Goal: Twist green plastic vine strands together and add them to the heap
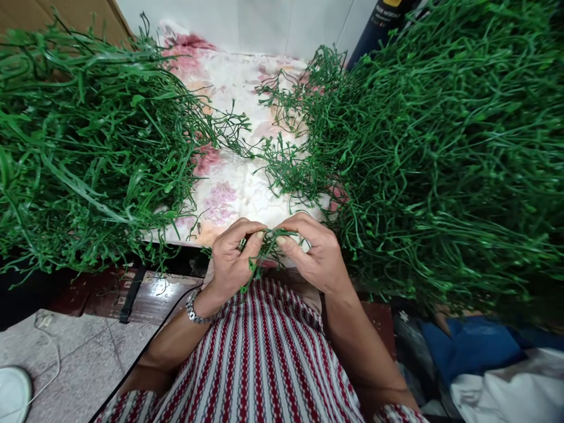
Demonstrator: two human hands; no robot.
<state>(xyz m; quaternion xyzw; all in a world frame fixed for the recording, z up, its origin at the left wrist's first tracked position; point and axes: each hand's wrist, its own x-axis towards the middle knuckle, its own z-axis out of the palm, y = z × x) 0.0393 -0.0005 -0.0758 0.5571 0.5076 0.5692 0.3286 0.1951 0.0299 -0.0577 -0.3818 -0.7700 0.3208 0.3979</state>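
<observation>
My left hand (235, 255) and my right hand (315, 249) meet close in front of my body, at the near edge of the table. Both pinch one small green plastic stem (269, 247) between thumbs and fingertips, and its thin branches hang down between them. A metal watch band circles my left wrist. Left of my hands lies a big heap of green plastic stems (88, 141), with some longer, flatter leaf-like strips. To the right rises a larger heap of thin branched stems (440, 153). Fingers hide part of the held stem.
A flowered cloth (229, 200) covers the table, with loose stems straggling across its middle. A dark cylinder (379, 26) leans by the white wall behind. Cardboard (83, 17) stands at back left. Blue cloth (476, 341) and white cloth (511, 388) lie low at right.
</observation>
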